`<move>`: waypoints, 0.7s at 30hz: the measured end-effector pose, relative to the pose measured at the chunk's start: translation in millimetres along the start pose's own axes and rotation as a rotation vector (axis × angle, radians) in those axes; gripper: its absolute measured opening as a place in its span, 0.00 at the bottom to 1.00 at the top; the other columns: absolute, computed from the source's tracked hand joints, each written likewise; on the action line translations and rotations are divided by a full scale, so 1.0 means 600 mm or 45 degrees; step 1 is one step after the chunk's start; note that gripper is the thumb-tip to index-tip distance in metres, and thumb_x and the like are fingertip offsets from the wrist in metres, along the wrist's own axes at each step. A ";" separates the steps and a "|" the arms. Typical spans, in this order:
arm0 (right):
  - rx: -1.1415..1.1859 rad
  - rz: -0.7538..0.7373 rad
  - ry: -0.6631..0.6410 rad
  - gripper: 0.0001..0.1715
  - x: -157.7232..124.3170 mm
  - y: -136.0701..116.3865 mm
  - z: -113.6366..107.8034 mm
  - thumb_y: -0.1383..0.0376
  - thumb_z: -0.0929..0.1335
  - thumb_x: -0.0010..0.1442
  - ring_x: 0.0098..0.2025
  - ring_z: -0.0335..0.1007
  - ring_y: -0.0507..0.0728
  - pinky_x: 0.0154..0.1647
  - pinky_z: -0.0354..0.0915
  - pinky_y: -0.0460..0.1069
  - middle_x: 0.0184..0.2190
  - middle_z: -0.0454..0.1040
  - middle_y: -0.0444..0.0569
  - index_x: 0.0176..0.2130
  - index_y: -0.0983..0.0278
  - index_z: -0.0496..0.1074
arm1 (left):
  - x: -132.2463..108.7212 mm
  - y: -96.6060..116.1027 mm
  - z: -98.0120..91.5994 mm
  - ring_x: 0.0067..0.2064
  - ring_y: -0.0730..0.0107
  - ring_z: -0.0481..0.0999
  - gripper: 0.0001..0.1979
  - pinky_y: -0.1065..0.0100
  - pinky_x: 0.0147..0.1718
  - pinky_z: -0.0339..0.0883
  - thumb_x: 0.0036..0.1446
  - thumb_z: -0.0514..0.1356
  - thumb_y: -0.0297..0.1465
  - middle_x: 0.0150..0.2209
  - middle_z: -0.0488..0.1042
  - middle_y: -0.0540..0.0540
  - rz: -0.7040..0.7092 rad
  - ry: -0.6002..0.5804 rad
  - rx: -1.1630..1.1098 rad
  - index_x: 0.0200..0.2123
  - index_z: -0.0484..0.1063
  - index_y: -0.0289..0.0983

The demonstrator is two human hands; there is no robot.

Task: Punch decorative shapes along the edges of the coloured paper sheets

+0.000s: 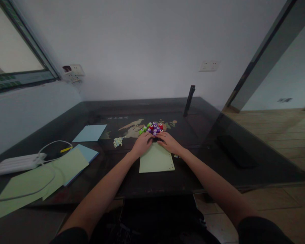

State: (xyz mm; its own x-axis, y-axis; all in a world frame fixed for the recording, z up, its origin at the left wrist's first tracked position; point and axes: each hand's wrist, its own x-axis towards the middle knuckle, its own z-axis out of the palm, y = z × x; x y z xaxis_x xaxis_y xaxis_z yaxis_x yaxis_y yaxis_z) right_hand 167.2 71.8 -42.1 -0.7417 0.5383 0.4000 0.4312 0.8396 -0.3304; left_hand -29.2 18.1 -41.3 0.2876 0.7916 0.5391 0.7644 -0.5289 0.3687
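Observation:
A tight cluster of small round pieces point(152, 127) in green, red and purple, each with a white top and a dark centre, stands on the dark table. My left hand point(143, 143) rests at the near left edge of this cluster, its fingers stretched towards the pieces. From the near right, my right hand point(169, 142) reaches to the same cluster with its fingers extended. Neither hand visibly grips a piece, though the fingertips are partly hidden. Beneath and between the wrists lies a pale yellow-green sheet point(156, 161) with small dots along its right and lower right edge.
Tiny pale pieces point(118, 141) lie in a heap left of the hands. Blue paper point(90, 133), more yellow-green sheets point(66, 166) and a white power strip point(17, 163) with a cable occupy the left. A dark upright stick point(189, 101) and a black flat object point(236, 151) are on the right.

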 end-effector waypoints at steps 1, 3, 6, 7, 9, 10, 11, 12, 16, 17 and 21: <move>-0.005 0.010 -0.023 0.22 0.001 0.000 0.002 0.63 0.60 0.65 0.60 0.58 0.61 0.62 0.53 0.61 0.55 0.69 0.56 0.56 0.66 0.68 | 0.000 0.000 0.001 0.46 0.62 0.71 0.11 0.59 0.49 0.65 0.57 0.53 0.24 0.41 0.73 0.43 0.002 -0.008 0.004 0.41 0.72 0.37; -0.010 0.048 -0.067 0.23 0.002 -0.003 0.004 0.65 0.58 0.65 0.62 0.56 0.60 0.62 0.52 0.62 0.57 0.67 0.54 0.58 0.63 0.65 | -0.001 0.001 0.002 0.46 0.62 0.71 0.11 0.59 0.48 0.66 0.57 0.53 0.24 0.41 0.73 0.44 0.006 -0.030 0.014 0.41 0.72 0.38; 0.005 0.117 -0.096 0.25 0.002 -0.006 0.002 0.68 0.57 0.65 0.64 0.52 0.61 0.61 0.51 0.65 0.60 0.64 0.51 0.60 0.59 0.62 | -0.002 0.001 0.003 0.45 0.62 0.71 0.11 0.59 0.48 0.66 0.56 0.53 0.23 0.41 0.74 0.44 0.003 -0.063 0.028 0.40 0.72 0.38; 0.021 0.124 -0.081 0.26 0.001 -0.006 -0.001 0.69 0.58 0.64 0.64 0.52 0.61 0.61 0.51 0.65 0.60 0.64 0.51 0.60 0.59 0.62 | -0.002 0.001 0.002 0.45 0.62 0.71 0.11 0.59 0.48 0.66 0.56 0.53 0.23 0.41 0.74 0.44 0.000 -0.072 0.029 0.40 0.72 0.38; 0.064 0.118 0.000 0.26 0.000 -0.004 -0.013 0.71 0.59 0.62 0.62 0.55 0.60 0.61 0.53 0.62 0.58 0.66 0.51 0.58 0.60 0.65 | -0.002 0.002 0.001 0.45 0.62 0.72 0.11 0.59 0.48 0.66 0.56 0.53 0.23 0.41 0.74 0.43 -0.013 -0.084 0.030 0.40 0.73 0.37; 0.086 0.116 0.053 0.25 -0.001 -0.001 -0.021 0.72 0.60 0.61 0.61 0.58 0.59 0.60 0.55 0.59 0.56 0.68 0.52 0.56 0.61 0.67 | -0.002 0.002 0.000 0.45 0.62 0.72 0.12 0.59 0.47 0.66 0.56 0.53 0.24 0.40 0.74 0.43 -0.021 -0.092 0.034 0.40 0.73 0.37; 0.103 0.129 0.103 0.23 -0.002 0.002 -0.031 0.72 0.61 0.60 0.58 0.62 0.59 0.59 0.57 0.58 0.53 0.71 0.52 0.54 0.62 0.69 | -0.002 0.002 0.000 0.44 0.62 0.72 0.12 0.59 0.47 0.67 0.57 0.53 0.24 0.40 0.74 0.43 -0.028 -0.100 0.039 0.40 0.73 0.37; 0.116 0.164 0.135 0.21 -0.004 0.006 -0.041 0.72 0.61 0.60 0.54 0.66 0.58 0.56 0.60 0.57 0.50 0.73 0.52 0.51 0.62 0.71 | -0.002 0.002 -0.001 0.44 0.62 0.72 0.12 0.59 0.47 0.67 0.57 0.52 0.24 0.40 0.74 0.44 -0.032 -0.110 0.047 0.40 0.73 0.37; 0.108 0.378 0.090 0.12 -0.016 0.020 -0.077 0.69 0.64 0.59 0.42 0.71 0.57 0.46 0.65 0.52 0.40 0.76 0.52 0.40 0.64 0.76 | -0.002 0.009 -0.006 0.43 0.62 0.72 0.12 0.60 0.45 0.67 0.57 0.53 0.25 0.39 0.74 0.43 -0.021 -0.141 0.074 0.40 0.74 0.38; 0.101 0.417 0.060 0.11 -0.019 0.022 -0.082 0.69 0.65 0.58 0.40 0.72 0.57 0.44 0.65 0.51 0.39 0.77 0.52 0.38 0.64 0.76 | -0.001 0.013 -0.008 0.44 0.62 0.72 0.11 0.60 0.46 0.67 0.57 0.53 0.25 0.39 0.74 0.43 -0.015 -0.143 0.077 0.40 0.74 0.37; 0.084 0.505 -0.003 0.10 -0.022 0.021 -0.087 0.68 0.65 0.57 0.39 0.72 0.57 0.43 0.65 0.50 0.37 0.78 0.51 0.37 0.64 0.76 | 0.003 0.047 -0.017 0.46 0.62 0.71 0.11 0.61 0.47 0.65 0.58 0.53 0.25 0.42 0.74 0.42 0.125 -0.231 0.094 0.40 0.73 0.37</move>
State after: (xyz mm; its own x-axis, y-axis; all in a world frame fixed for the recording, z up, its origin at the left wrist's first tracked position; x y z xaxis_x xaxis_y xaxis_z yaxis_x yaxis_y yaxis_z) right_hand 209.0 78.9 -7.1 -0.5259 0.8193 0.2285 0.6504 0.5604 -0.5127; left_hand -13.2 1.9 -22.2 0.4568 0.7830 0.4221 0.7660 -0.5875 0.2609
